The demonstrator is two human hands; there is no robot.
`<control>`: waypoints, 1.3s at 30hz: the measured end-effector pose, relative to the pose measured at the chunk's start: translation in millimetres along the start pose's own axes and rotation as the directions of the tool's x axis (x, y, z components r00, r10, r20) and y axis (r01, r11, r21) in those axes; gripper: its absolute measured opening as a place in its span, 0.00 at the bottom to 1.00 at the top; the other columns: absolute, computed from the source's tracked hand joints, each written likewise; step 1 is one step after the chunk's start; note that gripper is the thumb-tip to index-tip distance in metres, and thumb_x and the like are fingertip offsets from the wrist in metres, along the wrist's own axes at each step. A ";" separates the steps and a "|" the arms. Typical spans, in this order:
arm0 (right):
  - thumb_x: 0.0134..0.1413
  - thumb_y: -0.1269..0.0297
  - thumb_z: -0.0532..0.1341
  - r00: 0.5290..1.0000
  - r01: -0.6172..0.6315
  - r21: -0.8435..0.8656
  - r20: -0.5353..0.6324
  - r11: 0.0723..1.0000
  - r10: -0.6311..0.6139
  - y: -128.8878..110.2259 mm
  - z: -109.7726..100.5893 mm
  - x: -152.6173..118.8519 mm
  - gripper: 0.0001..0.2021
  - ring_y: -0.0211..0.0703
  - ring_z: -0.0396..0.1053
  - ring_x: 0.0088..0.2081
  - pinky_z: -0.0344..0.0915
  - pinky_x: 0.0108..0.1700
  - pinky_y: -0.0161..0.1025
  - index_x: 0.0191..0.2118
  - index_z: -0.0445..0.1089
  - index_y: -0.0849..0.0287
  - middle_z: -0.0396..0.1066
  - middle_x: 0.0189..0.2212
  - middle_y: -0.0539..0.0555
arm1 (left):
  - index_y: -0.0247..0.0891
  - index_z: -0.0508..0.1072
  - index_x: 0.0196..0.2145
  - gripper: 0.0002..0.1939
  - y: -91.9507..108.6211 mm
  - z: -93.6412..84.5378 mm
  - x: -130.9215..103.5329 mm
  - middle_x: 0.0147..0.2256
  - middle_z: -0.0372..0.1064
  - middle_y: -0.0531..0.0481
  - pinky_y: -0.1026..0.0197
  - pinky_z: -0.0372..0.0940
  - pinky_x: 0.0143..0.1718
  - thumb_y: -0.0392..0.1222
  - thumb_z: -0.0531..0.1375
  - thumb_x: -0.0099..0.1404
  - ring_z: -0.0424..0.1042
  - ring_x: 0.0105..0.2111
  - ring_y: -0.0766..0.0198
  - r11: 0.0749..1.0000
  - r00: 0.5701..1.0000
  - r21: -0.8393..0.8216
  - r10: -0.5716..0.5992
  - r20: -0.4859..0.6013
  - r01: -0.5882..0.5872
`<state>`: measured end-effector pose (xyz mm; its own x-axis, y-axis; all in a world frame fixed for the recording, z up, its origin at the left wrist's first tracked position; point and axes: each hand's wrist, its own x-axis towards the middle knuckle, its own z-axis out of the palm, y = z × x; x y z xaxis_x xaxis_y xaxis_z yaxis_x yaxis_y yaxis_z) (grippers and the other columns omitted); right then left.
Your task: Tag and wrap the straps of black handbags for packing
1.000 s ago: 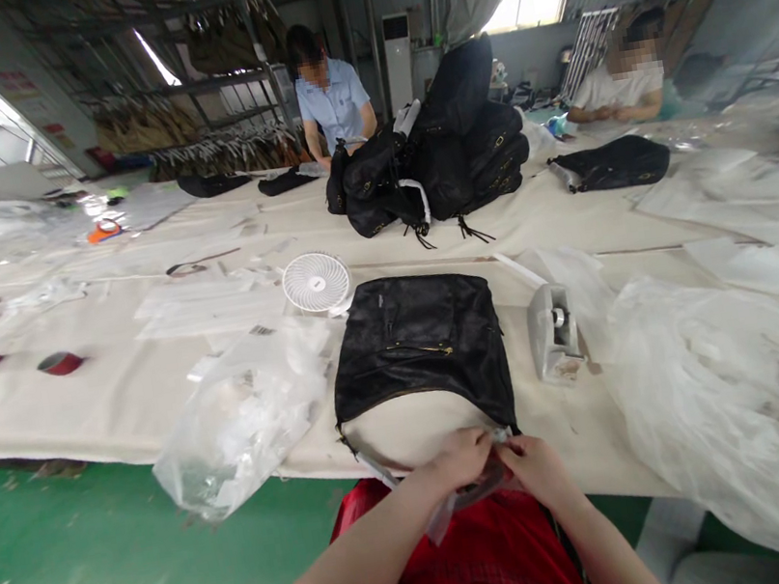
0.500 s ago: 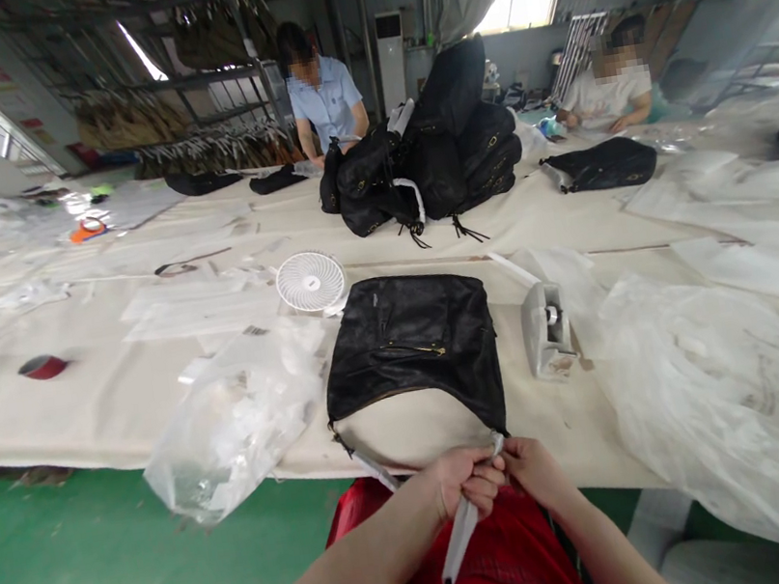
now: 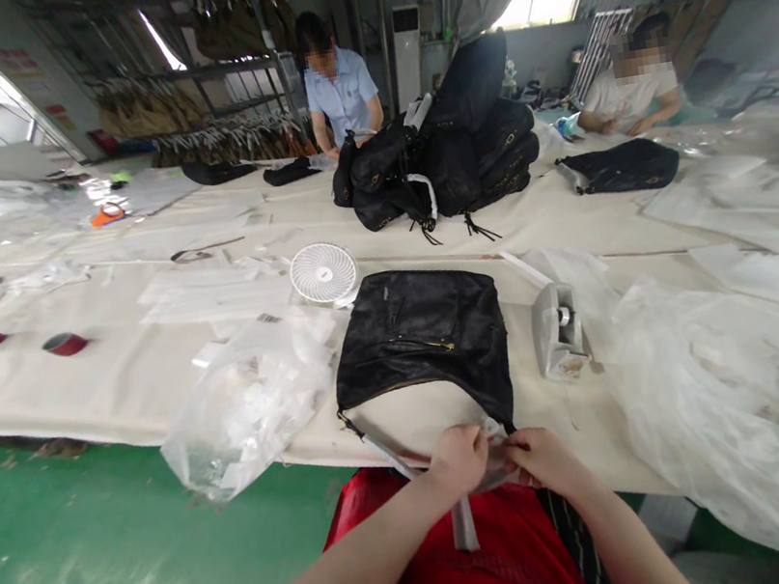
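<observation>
A black handbag [image 3: 424, 326] with a gold zipper lies flat on the table, its curved opening towards me. Its strap [image 3: 389, 454], wrapped in white, comes from the left corner over the table edge, and a loose end of it hangs against my red apron. At the bag's right corner, my left hand [image 3: 461, 460] is closed in a fist on the thin white wrapping [image 3: 496, 473] around the strap. My right hand [image 3: 542, 457] pinches the same wrapping just to the right. Fingers partly hide what lies between the hands.
A tape dispenser [image 3: 558, 333] stands right of the bag, a white fan [image 3: 323, 273] behind it. Plastic bags [image 3: 246, 411] lie left, with a large heap of plastic [image 3: 737, 416] right. Black bags [image 3: 442, 152] are piled opposite, near two people [image 3: 340, 85].
My left hand has turned knuckles-up and shifted slightly, and the wrapping now spreads wider between both hands. The hanging strap end now sits behind my left wrist. The view has swung slightly left.
</observation>
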<state>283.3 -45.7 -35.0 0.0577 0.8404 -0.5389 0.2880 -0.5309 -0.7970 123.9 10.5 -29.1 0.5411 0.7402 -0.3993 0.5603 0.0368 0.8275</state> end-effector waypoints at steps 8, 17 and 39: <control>0.55 0.37 0.46 0.965 -0.168 0.191 -0.167 0.967 0.201 -24.4 -0.9 -5.0 0.31 0.40 0.66 0.14 0.58 0.15 0.35 0.20 0.69 0.59 0.71 0.17 0.59 | 0.34 0.70 0.42 0.11 -1.3 3.7 -6.2 0.39 0.69 0.36 0.51 0.65 0.39 0.34 0.51 0.64 0.71 0.39 0.49 0.719 0.952 0.630 0.280 0.124 -0.294; 0.51 0.52 0.59 0.983 -0.039 0.213 -0.169 0.976 0.076 -6.1 13.2 -4.3 0.14 0.37 0.64 0.15 0.57 0.16 0.33 0.26 0.69 0.58 0.71 0.18 0.50 | 0.32 0.67 0.48 0.17 1.5 8.8 -11.5 0.45 0.67 0.34 0.48 0.66 0.43 0.35 0.46 0.67 0.70 0.44 0.46 0.724 0.969 0.643 0.186 0.165 -0.248; 0.46 0.49 0.66 0.977 -0.203 0.780 0.123 0.592 0.173 -5.8 38.5 -9.4 0.21 0.25 0.40 0.10 0.36 0.12 0.29 0.19 0.59 0.58 0.48 0.09 0.38 | 0.34 0.65 0.25 0.12 -10.4 -7.9 -6.5 0.15 0.43 0.62 0.75 0.41 0.13 0.41 0.55 0.65 0.38 0.11 0.79 0.090 0.625 -0.653 0.216 0.750 0.752</control>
<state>244.3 -54.7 -35.8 -0.0109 0.7159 -0.6981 -0.5873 -0.5697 -0.5750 109.7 10.6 -31.9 0.9298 -0.0334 -0.3667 0.0485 0.9983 0.0321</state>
